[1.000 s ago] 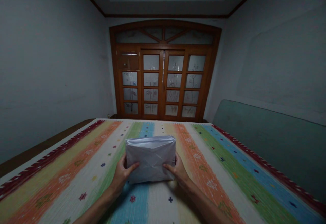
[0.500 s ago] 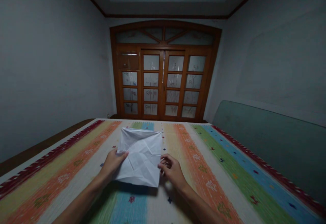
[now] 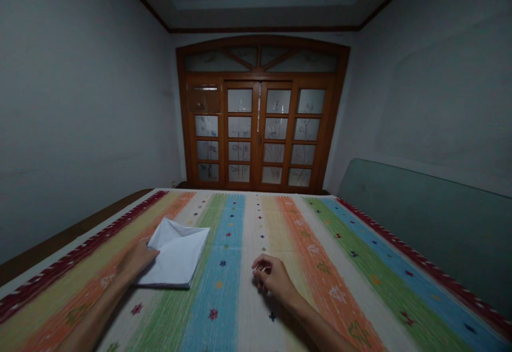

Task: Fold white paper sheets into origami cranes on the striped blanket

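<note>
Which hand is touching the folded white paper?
The left hand, resting on the folded white paper; the right hand lies curled apart on the striped cloth.

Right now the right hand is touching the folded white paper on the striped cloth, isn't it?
Not quite: it is the left hand, not the right, that is touching the folded white paper on the striped cloth. The right hand is apart from the paper, as the head view shows.
</note>
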{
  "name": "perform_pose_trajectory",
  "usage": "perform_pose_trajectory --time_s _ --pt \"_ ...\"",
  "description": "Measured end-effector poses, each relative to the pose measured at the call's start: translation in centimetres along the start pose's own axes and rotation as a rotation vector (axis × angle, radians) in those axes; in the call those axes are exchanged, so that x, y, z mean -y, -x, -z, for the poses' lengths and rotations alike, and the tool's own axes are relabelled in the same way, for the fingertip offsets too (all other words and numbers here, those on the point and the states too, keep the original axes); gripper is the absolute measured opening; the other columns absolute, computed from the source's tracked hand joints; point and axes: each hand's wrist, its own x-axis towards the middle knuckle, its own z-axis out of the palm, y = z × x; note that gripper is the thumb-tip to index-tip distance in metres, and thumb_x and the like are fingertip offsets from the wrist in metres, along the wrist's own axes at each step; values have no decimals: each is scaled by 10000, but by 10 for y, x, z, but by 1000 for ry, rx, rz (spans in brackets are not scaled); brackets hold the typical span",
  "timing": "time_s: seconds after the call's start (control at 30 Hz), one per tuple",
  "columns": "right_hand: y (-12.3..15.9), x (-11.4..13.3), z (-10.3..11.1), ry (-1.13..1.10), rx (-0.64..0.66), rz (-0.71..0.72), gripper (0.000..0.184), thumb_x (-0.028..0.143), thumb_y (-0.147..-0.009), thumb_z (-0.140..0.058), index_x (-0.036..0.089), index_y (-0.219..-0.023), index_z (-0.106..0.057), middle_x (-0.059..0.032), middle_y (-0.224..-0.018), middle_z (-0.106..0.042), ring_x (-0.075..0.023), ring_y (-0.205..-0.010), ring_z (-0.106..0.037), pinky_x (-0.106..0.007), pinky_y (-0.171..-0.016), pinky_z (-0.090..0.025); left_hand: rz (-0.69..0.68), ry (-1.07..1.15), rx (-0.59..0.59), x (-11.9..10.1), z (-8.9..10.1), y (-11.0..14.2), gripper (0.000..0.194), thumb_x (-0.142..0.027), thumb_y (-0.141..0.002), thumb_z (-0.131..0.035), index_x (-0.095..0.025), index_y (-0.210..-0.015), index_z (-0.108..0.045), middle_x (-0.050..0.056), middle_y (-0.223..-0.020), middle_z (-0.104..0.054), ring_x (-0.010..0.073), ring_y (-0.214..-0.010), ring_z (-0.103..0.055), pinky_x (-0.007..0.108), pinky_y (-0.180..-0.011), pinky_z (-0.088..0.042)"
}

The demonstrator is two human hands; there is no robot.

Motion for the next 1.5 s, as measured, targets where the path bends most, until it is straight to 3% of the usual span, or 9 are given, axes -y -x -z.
perform_pose_trajectory --time_s 0.17,0.33,0.43,0.53,0.6,0.77,0.93,1.13,1.5 --pt "4 -3 7 179 -10 58 76 181 -729 -638 167 -765 -704 7 -625 -648 -162 -588 -624 -260 -574 -486 -60 -116 10 0 -4 8 190 -175 -741 -687 -153 -926 -726 152 -938 -764 409 -948 -725 442 -783 -536" --pt "16 9 22 327 21 114 164 143 -772 -618 167 -842 -764 -34 -706 -728 -196 -662 -669 -293 -655 -502 -102 -155 -129 -17 5 17 558 -265 -790 -604 -93 -1320 -585 255 -1212 -684 529 -1234 -548 641 -964 -435" --pt "32 23 36 390 19 144 211 182 -841 -586 163 -904 -787 -88 -813 -781 -231 -740 -706 -333 -724 -528 -273 -95 -121 -43 14 23 539 -350 -910 -495 -102 -1384 -554 224 -1288 -662 464 -1290 -532 625 -1058 -398" --pt "54 31 48 436 19 155 251 247 -889 -588 149 -998 -792 -135 -913 -806 -263 -798 -741 -375 -790 -553 -545 10 33 -71 11 45 457 -422 -946 -502 -214 -1330 -635 84 -1225 -737 307 -1201 -646 415 -1063 -487" --pt "68 30 52 480 29 156 302 300 -923 -586 147 -1106 -773 -163 -1061 -799 -288 -933 -753 -401 -873 -562 -692 74 148 -83 -1 72 425 -465 -994 -449 -275 -1309 -663 32 -1224 -755 257 -1136 -694 361 -1017 -536" --pt "91 14 51 623 84 176 497 350 -916 -639 150 -1371 -640 -190 -1377 -670 -329 -1271 -633 -462 -1097 -479 -966 128 434 -80 -43 150 537 -521 -1014 -490 -310 -1508 -492 81 -1485 -600 297 -1357 -559 459 -1165 -433" --pt "105 11 49 645 215 161 750 377 -910 -644 121 -1568 -390 -189 -1588 -438 -324 -1450 -455 -466 -1208 -370 -1059 62 639 -65 -60 181 791 -622 -959 -562 -369 -1621 -213 54 -1671 -324 349 -1521 -313 563 -1238 -291" --pt "115 16 53 710 397 70 824 533 -948 -580 129 -1605 -288 -130 -1676 -210 -319 -1551 -235 -471 -1275 -220 -1067 10 642 -62 -68 180 889 -645 -955 -551 -386 -1630 -33 54 -1710 -152 375 -1557 -162 609 -1252 -224" --pt "111 29 52 750 413 14 787 495 -964 -570 143 -1606 -282 -116 -1683 -192 -320 -1564 -178 -485 -1284 -168 -1071 -24 621 -65 -70 176 803 -619 -982 -531 -408 -1623 -95 21 -1705 -172 367 -1560 -164 629 -1243 -226"
